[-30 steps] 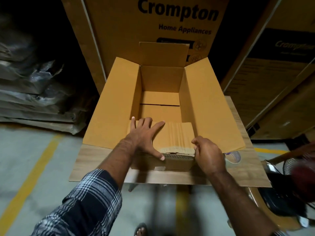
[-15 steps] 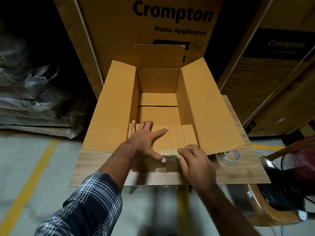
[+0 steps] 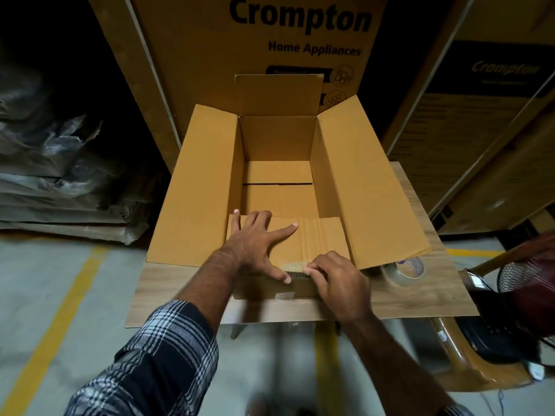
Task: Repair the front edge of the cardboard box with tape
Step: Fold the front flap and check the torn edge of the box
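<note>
— One cardboard box (image 3: 207, 187) is all I have on the wooden board (image 3: 420, 298), open at the top, three flaps standing out and the front flap (image 3: 318, 238) folded inward. It takes up the board's middle, front wall close to the near edge.

— What's inside it?

— Nothing that I can see beyond its own bottom flaps, with a dark seam across them.

— And your hands?

— My left hand (image 3: 255, 244) lies flat on the front flap, fingers spread and straight, thumb reaching down to the front edge. My right hand (image 3: 336, 280) is curled at that same edge, just beside the left thumb, fingertips pinched on something there. A pale, glossy strip shows along the fold between the two hands; I can't tell whether that is what the fingers hold.

— Where's the tape?

— Clear tape roll (image 3: 405, 270) lies at the board's right side, partly under the box's right flap, apart from both hands. Behind the board stands a tall carton (image 3: 270, 40) printed "Crompton Home Appliances". A fan (image 3: 522, 283) sits off the board's right edge.
</note>
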Tool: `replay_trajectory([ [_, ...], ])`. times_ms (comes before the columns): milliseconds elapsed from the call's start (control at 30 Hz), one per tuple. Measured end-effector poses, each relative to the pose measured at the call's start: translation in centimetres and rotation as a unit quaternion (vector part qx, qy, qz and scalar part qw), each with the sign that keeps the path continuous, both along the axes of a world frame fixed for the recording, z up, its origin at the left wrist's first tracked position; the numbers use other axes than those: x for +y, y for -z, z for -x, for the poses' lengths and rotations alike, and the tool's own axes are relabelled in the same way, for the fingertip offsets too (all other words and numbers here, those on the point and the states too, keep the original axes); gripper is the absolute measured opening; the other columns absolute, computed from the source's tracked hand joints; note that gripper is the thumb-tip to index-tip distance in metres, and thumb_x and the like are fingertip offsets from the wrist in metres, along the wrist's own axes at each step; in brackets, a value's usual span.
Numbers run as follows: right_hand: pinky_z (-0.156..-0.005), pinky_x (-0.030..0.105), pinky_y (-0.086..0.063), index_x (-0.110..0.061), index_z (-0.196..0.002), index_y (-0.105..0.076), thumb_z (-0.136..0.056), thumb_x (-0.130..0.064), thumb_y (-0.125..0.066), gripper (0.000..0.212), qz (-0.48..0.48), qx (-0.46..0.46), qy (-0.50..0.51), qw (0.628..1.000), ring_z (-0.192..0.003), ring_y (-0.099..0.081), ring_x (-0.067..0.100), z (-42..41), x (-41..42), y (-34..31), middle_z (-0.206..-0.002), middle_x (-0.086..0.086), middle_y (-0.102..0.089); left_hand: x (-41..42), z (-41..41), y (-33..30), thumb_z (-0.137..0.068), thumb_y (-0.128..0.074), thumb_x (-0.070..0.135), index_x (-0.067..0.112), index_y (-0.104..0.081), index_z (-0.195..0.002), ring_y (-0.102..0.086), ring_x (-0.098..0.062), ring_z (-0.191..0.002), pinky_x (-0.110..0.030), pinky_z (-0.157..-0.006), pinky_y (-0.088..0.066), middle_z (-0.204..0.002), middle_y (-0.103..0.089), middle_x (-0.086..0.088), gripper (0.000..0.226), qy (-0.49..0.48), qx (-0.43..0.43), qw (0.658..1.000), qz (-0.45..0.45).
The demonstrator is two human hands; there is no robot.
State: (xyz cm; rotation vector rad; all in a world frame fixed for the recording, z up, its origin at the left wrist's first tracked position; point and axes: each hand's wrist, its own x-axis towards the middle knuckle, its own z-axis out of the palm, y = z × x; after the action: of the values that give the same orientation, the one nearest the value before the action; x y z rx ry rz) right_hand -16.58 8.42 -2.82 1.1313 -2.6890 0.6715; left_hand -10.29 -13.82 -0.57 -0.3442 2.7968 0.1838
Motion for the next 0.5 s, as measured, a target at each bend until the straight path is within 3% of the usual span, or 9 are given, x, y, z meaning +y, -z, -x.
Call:
replay_trajectory([
  [133,-0.052,0.023,-0.043,-0.03,-0.085,-0.069,-0.086,-0.039,-0.078,0.012,-0.001,0.055,-0.016,0.998,-0.075,-0.063,0.013,0.0,-0.2,0.2,-0.083,-0.01,-0.065,-0.2,0.0,0.0,-0.053,-0.053,0.101,0.06,0.004,-0.154,-0.004,-0.036,-0.155,-0.075,-0.117,0.007,-0.168,-0.006,-0.013,0.123,-0.008,0.003,1.0,-0.001],
  [300,-0.056,0.022,-0.041,-0.032,-0.087,-0.073,-0.079,-0.054,-0.079,0.025,-0.026,0.037,-0.041,0.998,-0.08,-0.062,0.011,0.4,0.1,-0.6,-0.087,-0.013,-0.069,-0.2,-0.1,0.1,-0.054,-0.054,0.1,0.061,0.005,-0.154,-0.003,-0.035,-0.155,-0.074,-0.117,0.009,-0.169,-0.005,-0.012,0.123,-0.008,-0.002,1.0,-0.003],
  [500,-0.06,0.026,-0.037,-0.033,-0.078,-0.067,-0.081,-0.044,-0.08,0.018,-0.102,-0.146,-0.029,0.984,-0.082,-0.058,0.004,2.3,-1.4,-3.9,-0.085,-0.017,-0.064,-0.4,-0.1,0.2,-0.054,-0.054,0.1,0.061,0.002,-0.154,-0.005,-0.035,-0.155,-0.073,-0.117,0.01,-0.168,-0.005,-0.015,0.122,-0.001,0.005,1.0,-0.026],
])
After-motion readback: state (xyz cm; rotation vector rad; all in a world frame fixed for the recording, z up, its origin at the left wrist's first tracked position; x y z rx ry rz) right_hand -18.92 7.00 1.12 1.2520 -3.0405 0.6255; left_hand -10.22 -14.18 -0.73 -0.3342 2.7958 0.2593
